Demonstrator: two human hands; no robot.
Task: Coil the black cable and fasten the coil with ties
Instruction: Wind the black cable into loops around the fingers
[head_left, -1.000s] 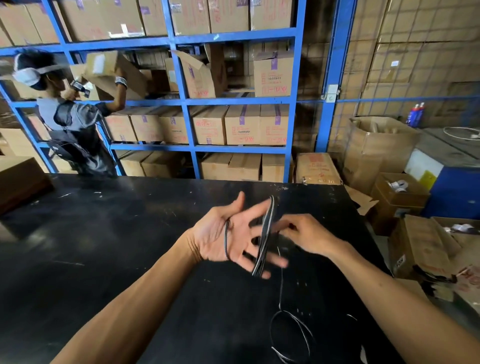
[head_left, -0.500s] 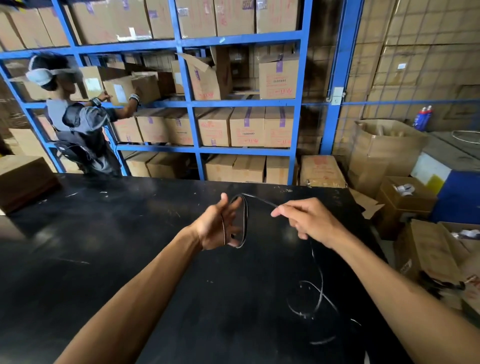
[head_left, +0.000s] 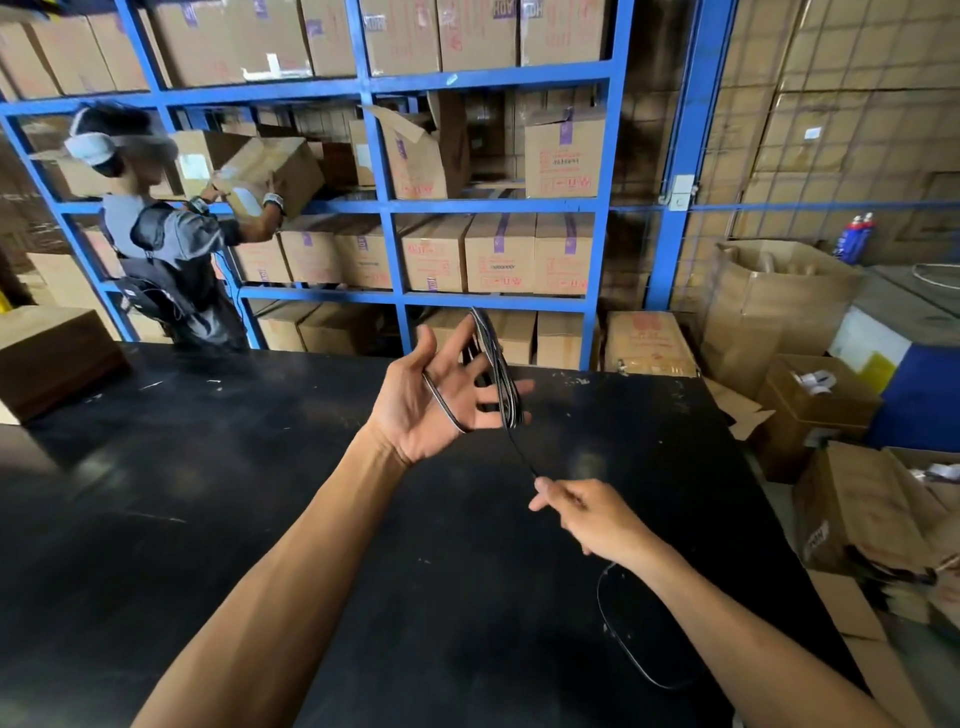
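My left hand (head_left: 426, 400) is raised over the black table (head_left: 208, 519), palm up and fingers spread. Several turns of the black cable coil (head_left: 496, 364) are wound around its palm and fingers. One strand runs from the coil down and to the right into my right hand (head_left: 587, 512), which pinches it between thumb and forefinger. Behind my right wrist, the loose cable tail (head_left: 618, 639) lies in a loop on the table. No ties are visible.
A brown box (head_left: 52, 358) sits at the table's far left. Blue shelving (head_left: 384, 208) full of cartons stands behind the table, where a person (head_left: 166, 249) handles a carton. Open cartons (head_left: 821, 405) crowd the floor to the right.
My right hand has swung down and toward me with the cable, laying another turn over my left hand. My left hand's fingers have spread. The person at the shelves has lifted a carton.
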